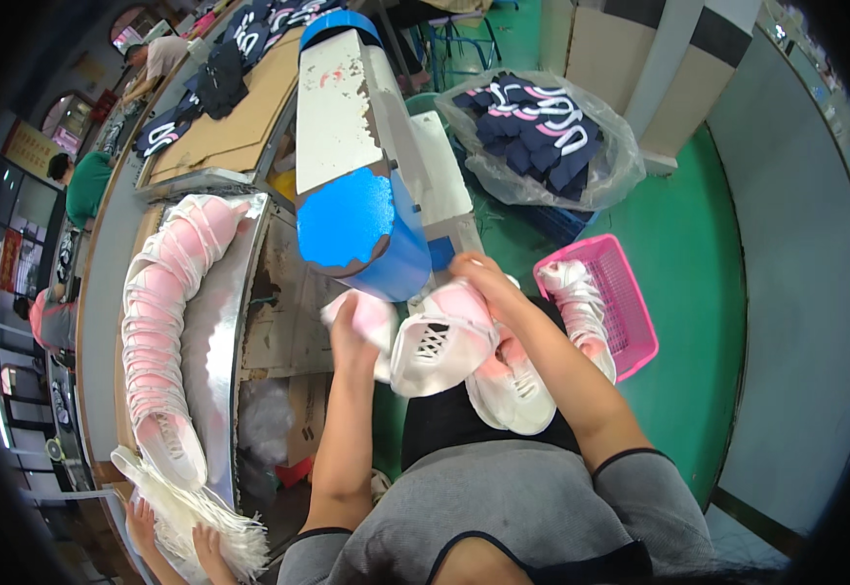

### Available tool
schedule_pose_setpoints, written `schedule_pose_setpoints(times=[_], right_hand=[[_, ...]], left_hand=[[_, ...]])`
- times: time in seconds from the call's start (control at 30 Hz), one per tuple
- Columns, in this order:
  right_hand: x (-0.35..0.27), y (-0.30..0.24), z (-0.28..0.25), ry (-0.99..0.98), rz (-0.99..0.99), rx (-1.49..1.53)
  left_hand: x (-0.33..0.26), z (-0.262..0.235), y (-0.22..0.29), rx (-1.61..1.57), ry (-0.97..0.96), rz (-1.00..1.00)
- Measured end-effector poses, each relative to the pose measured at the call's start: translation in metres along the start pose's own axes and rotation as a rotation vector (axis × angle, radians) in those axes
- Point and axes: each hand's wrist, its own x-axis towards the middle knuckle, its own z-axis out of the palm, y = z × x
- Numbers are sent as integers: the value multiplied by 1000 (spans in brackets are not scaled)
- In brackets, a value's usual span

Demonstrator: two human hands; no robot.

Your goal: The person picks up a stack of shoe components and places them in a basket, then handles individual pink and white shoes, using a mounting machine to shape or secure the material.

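My left hand [351, 339] is closed on a blurred pink and white shoe upper part [374, 320], just below the blue machine head. Beside it hangs a white and pink shoe upper [444, 353] with dark lattice lacing; whether the two are one piece I cannot tell. My right hand [483, 280] is closed at that upper's top edge, close to the machine, its fingertips partly hidden. More white and pink uppers [520, 398] lie across my lap under my right forearm. The blue and white sewing machine [347, 214] stands in front, hiding its working point.
On a metal-topped bench at left lies a long row of nested pink and white uppers [157, 322]. Another person's hands [208, 548] touch white strings [215, 517] there. Right of me stand a pink basket [630, 310] with uppers and a plastic bag of dark pieces [542, 136].
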Motion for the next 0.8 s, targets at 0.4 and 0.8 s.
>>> schedule_pose_setpoints(times=[0.4, 0.8], right_hand=[[-65, 35, 65, 35, -272, -228], [-3, 45, 54, 39, -58, 334]], left_hand=[[-125, 33, -27, 504, -95, 185], [-10, 28, 6, 667, -124, 99]])
